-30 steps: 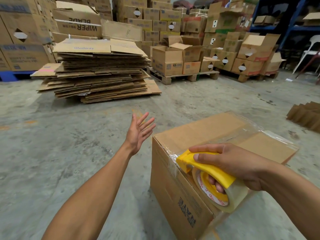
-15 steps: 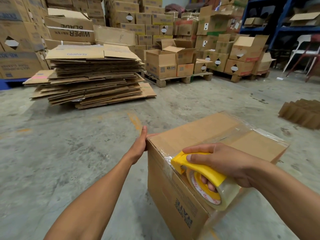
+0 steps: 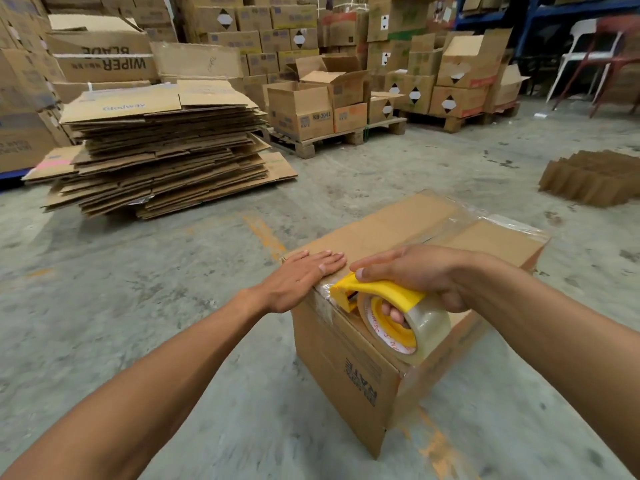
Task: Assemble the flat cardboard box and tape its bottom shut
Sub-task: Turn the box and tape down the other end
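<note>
An assembled brown cardboard box (image 3: 346, 368) stands on the concrete floor with its flaps folded shut on top. Clear tape runs along the top seam and down the far and near ends. My left hand (image 3: 304, 277) lies flat, palm down, on the box's near left top corner, fingers together. My right hand (image 3: 426, 271) grips a yellow tape dispenser (image 3: 381, 296) with a roll of clear tape (image 3: 415, 327). The dispenser's nose rests at the box's near top edge, beside my left fingertips.
A tall pile of flattened cardboard boxes (image 3: 162, 147) lies on the floor to the far left. Pallets of stacked cartons (image 3: 311, 109) line the back. Folded cardboard dividers (image 3: 592, 178) sit at the far right, chairs (image 3: 588, 60) behind them. Bare floor surrounds the box.
My left hand came in from the air on the left, touched the box's corner, and now lies flat on its top. The right hand with the dispenser stayed at the near edge.
</note>
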Available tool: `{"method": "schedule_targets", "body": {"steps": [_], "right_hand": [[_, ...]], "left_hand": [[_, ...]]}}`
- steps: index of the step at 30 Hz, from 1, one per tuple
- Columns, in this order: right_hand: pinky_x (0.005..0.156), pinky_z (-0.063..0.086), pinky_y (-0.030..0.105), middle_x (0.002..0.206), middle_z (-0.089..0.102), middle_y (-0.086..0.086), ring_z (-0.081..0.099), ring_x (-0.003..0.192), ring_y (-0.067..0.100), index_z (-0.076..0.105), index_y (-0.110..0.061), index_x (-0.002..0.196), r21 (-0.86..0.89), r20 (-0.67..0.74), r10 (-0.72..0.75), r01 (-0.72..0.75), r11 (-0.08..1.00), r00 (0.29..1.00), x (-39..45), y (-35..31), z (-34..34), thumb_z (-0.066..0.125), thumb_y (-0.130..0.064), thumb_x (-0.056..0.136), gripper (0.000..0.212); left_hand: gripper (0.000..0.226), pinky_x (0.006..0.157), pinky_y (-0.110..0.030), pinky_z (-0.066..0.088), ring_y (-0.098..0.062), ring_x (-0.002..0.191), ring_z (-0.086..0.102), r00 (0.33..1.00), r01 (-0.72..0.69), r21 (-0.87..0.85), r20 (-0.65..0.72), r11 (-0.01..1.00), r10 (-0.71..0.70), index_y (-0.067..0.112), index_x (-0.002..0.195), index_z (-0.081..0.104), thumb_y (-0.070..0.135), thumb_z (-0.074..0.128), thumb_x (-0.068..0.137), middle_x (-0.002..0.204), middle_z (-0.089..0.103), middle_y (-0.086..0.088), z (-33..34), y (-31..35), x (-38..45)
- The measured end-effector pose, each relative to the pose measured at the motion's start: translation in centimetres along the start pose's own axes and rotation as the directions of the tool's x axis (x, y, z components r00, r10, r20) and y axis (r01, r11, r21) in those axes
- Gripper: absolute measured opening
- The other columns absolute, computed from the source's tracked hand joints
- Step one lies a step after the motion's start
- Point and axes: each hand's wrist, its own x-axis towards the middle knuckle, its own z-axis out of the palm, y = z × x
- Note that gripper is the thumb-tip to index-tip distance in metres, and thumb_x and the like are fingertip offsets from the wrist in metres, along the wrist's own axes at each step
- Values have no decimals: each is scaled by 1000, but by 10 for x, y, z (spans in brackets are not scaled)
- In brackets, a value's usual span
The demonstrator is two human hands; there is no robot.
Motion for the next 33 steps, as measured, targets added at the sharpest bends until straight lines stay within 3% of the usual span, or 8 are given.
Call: {"method": "schedule_targets", "body": {"steps": [4,7,14,17,22,29,33], "right_hand": [[52,49,29,61,60,15,55,47,21,66,-23,115,-25,-9,2,-2,1000,1000,-5,4,0,52,-29,100,21],[47,50,27,59,59,14,55,42,19,65,-29,115,31,-11,35,-34,999,999,-26,22,-7,54,-30,100,18],[42,50,25,64,60,19,54,41,22,64,-30,124,146,0,84,-83,986,996,-104,94,-23,61,-24,96,29],[43,50,27,67,60,21,54,42,23,65,-32,123,161,-15,76,-73,984,997,-120,103,-23,61,-24,96,29],[40,49,24,54,59,15,54,36,21,64,-27,124,132,-41,30,-24,991,999,-122,107,-17,60,-19,97,29],[39,49,25,53,61,14,56,36,22,62,-24,128,130,-29,17,-14,991,999,-121,112,-18,61,-17,96,33],[40,49,24,53,61,14,56,37,23,61,-23,130,137,-13,18,-16,990,1000,-119,116,-19,61,-16,97,33]], "left_hand": [[58,120,-33,4,4,146,9,1000,2,51,22,999,-3,42,151,21,46,-3,99,158,18,21,-2,1,3],[61,121,-34,4,5,145,8,999,0,72,46,997,-3,44,150,18,53,-6,95,159,16,21,-3,0,5],[49,122,-37,4,5,146,6,999,10,131,42,991,-15,45,150,16,49,4,102,158,13,23,0,0,8],[48,121,-34,2,3,146,7,999,7,149,41,989,-13,43,150,17,47,11,104,158,14,22,-2,3,7],[49,117,-26,-1,-4,148,7,999,2,214,44,977,-12,40,151,17,46,18,103,159,14,16,-4,7,5],[51,119,-43,-6,-15,150,-1,980,123,357,103,926,-170,37,154,9,45,15,103,162,3,9,-11,39,8],[61,119,-39,-11,-11,149,-12,996,-65,314,72,947,45,36,154,1,55,5,95,161,-6,11,6,101,8]]}}
